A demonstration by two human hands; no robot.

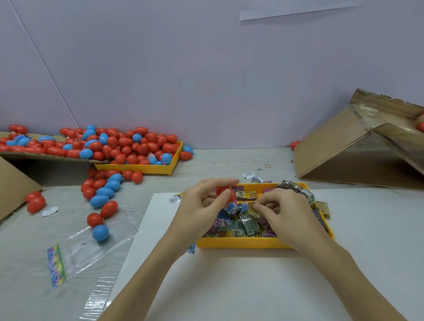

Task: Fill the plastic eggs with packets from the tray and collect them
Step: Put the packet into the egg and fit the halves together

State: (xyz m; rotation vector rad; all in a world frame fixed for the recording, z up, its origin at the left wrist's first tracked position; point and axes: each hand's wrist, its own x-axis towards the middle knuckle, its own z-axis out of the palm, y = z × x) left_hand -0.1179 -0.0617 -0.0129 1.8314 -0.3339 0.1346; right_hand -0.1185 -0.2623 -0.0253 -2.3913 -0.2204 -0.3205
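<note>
Hidden and cut-off parts around the yellow tray [249,243]
The right hand [289,220] covered the tray's right packets; packet print was too small to read; the box [371,154] right of the tray ran off-frame

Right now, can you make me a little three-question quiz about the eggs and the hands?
1. True or false: the left hand holds a blue egg.
2. Which hand reaches into the near yellow tray of packets? A) left B) right
3. Fill in: the far yellow tray is heaped mostly with ___ eggs.

Key:
1. False; it holds a red egg.
2. B, the right hand.
3. Red.
</note>
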